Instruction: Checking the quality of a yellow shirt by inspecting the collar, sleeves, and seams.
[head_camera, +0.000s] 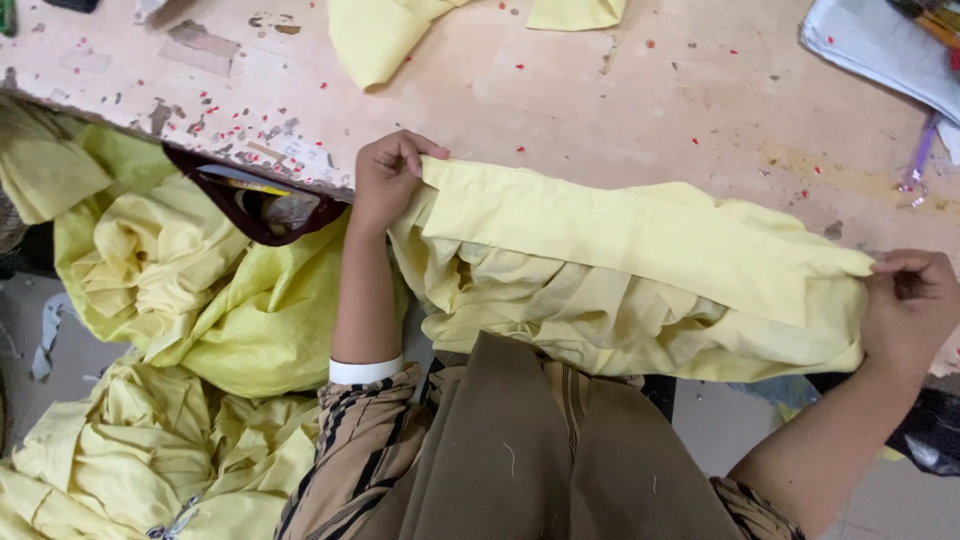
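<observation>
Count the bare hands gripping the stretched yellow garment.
2: left hand grips the yellow garment at its left end, right hand at its right end. No others visible.

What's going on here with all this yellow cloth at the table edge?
A person holds a folded pale yellow fabric piece stretched between both hands at the edge of a worn wooden table. The left hand pinches one end, the right hand the other. A heap of crumpled yellow fabric lies low at the left, and more yellow fabric pieces rest farther back on the table.
</observation>
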